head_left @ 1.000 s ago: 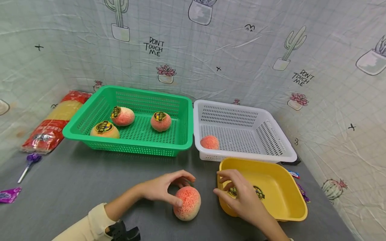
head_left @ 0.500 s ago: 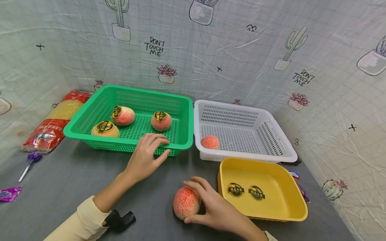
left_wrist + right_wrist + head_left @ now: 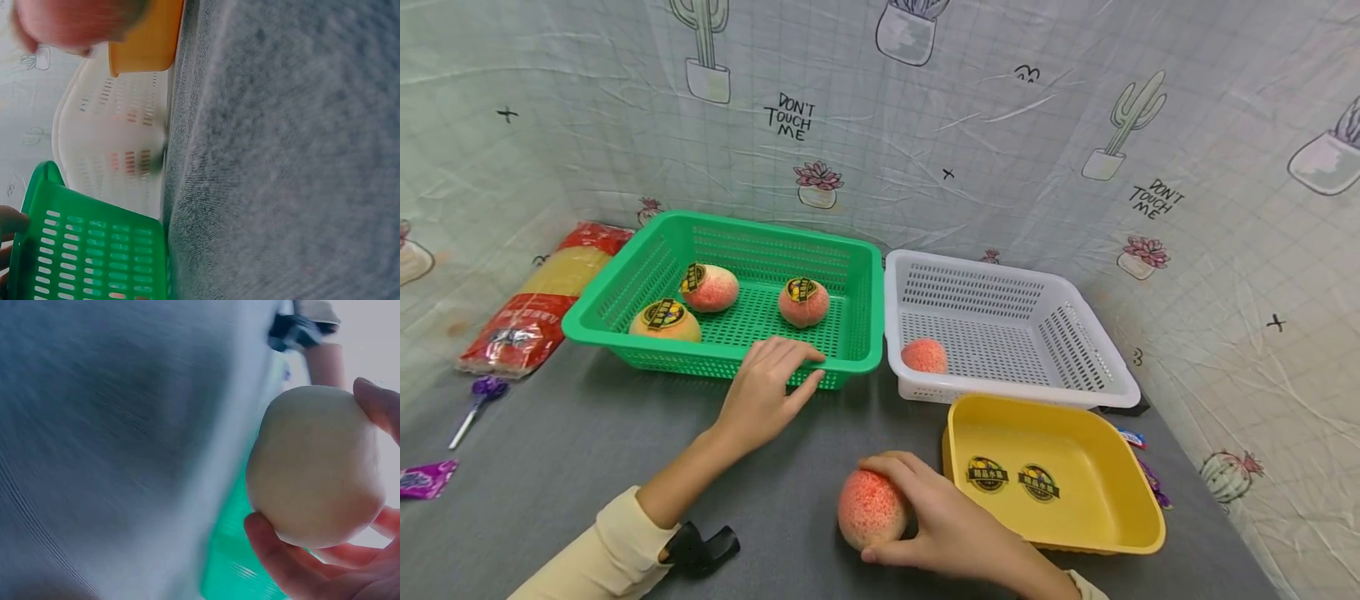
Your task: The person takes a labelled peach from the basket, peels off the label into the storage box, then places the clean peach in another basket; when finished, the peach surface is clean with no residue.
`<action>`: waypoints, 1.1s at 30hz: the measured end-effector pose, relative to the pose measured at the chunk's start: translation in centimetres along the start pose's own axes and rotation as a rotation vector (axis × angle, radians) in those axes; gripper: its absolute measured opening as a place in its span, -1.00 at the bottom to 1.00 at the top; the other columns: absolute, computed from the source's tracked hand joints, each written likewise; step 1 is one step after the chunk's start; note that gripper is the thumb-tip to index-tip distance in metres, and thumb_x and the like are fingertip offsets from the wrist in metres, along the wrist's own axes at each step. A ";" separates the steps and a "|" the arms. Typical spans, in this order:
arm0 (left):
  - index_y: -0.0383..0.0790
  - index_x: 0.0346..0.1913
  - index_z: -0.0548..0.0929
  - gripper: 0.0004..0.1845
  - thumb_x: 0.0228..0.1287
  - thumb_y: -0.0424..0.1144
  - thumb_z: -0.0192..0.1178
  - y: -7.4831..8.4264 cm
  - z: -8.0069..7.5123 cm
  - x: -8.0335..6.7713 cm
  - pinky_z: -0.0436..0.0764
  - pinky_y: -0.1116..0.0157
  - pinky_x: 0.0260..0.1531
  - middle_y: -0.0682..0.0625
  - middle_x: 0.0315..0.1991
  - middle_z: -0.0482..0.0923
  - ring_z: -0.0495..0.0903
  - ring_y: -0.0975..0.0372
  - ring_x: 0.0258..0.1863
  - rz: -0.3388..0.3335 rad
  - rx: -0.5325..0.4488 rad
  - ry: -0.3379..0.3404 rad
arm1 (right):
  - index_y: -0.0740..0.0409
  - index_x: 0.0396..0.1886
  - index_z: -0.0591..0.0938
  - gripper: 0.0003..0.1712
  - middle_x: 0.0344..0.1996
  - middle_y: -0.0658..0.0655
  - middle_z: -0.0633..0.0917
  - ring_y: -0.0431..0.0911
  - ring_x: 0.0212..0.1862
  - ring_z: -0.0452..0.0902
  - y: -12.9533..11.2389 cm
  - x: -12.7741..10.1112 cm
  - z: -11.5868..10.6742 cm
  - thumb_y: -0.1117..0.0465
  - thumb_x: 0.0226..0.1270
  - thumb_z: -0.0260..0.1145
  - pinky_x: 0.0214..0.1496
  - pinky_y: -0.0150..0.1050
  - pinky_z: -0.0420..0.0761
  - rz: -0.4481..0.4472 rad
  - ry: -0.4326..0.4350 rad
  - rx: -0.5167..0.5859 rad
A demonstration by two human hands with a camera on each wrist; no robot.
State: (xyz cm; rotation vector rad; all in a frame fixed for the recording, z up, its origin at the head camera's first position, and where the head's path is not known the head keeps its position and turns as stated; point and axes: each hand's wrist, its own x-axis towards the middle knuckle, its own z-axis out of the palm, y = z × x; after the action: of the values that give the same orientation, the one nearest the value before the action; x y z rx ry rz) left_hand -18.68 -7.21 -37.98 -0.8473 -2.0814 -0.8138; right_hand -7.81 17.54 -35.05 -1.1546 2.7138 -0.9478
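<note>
Here, along the table's left edge lie a red-and-yellow packet (image 3: 538, 302), a purple lollipop (image 3: 475, 397) and a purple wrapper (image 3: 422, 481). Toward the back edge stands a green basket (image 3: 625, 283) holding three stickered peaches (image 3: 803, 302); the left hand (image 3: 762, 393) pinches its near rim, fingers on top and thumb against the outer wall. Just beside it, a white basket (image 3: 1097, 358) holds one bare peach (image 3: 924, 356) in its near left corner. In front of that, a yellow tub (image 3: 1105, 492) carries two round stickers (image 3: 1013, 477) on its floor.

Near the front edge, just left of the tub, the peach (image 3: 868, 508) rests on the grey table (image 3: 572, 450) — the right hand (image 3: 951, 525) is curled around it from the right. It is nearly round, so its long axis is hard to tell — no sticker shows on it. A cactus-print sheet (image 3: 925, 125) backs the table.
</note>
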 end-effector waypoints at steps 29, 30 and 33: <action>-0.21 -0.25 0.64 -0.82 0.06 -0.33 0.38 0.1 0.0 -0.2 0.42 0.12 -0.20 0.01 -0.27 0.63 0.52 0.10 -0.18 -0.007 0.020 -0.004 | 0.25 0.18 0.36 -0.21 -0.15 0.18 0.54 0.01 -0.25 0.43 15.1 4.3 -12.4 0.04 0.03 0.52 -0.22 -0.16 0.52 0.413 0.042 -0.138; -0.21 -0.25 0.64 -0.81 0.06 -0.34 0.39 0.1 0.0 -0.2 0.42 0.12 -0.20 0.01 -0.27 0.63 0.52 0.10 -0.18 -0.006 0.021 -0.002 | 0.25 0.17 0.36 -0.22 -0.15 0.19 0.55 0.01 -0.25 0.44 15.3 4.5 -12.3 0.03 0.04 0.51 -0.22 -0.16 0.52 0.421 0.018 -0.126; -0.22 -0.25 0.64 -0.81 0.06 -0.33 0.39 0.1 0.0 -0.2 0.41 0.12 -0.20 0.00 -0.27 0.63 0.52 0.09 -0.18 -0.003 0.025 0.001 | 0.22 0.12 0.35 -0.27 -0.12 0.20 0.55 0.01 -0.22 0.46 15.7 4.9 -12.2 0.01 0.07 0.48 -0.19 -0.18 0.53 0.446 -0.044 -0.099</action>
State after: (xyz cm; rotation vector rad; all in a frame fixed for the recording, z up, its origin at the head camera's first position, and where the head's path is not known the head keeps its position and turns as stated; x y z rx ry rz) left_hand -18.50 -7.22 -38.08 -0.8295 -2.0884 -0.7879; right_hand -24.69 29.01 -32.87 -0.5265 2.8245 -0.7187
